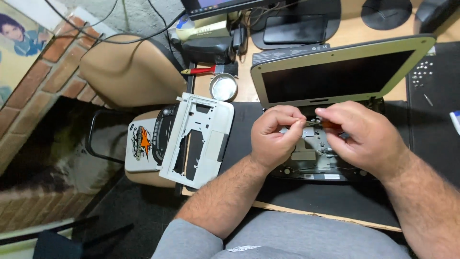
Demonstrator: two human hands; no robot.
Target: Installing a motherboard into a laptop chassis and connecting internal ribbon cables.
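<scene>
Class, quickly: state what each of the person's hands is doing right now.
Left hand: closed, fingertips pinched over the opened laptop base; what it grips cannot be told.
Right hand: closed on a small orange-handled screwdriver.

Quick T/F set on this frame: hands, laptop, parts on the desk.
1. Both hands, left hand and right hand, work over the opened laptop base. True.
2. The laptop screen is lit. False: it is dark.
3. The removed white cover lies on the left-hand side of the base. True.
4. The right hand holds a hammer. False: it holds a small orange-handled screwdriver.
5. The round tin sits on top of the white cover. False: it stands on the desk beyond it.
6. A red-handled tool lies near the tin. True.
</scene>
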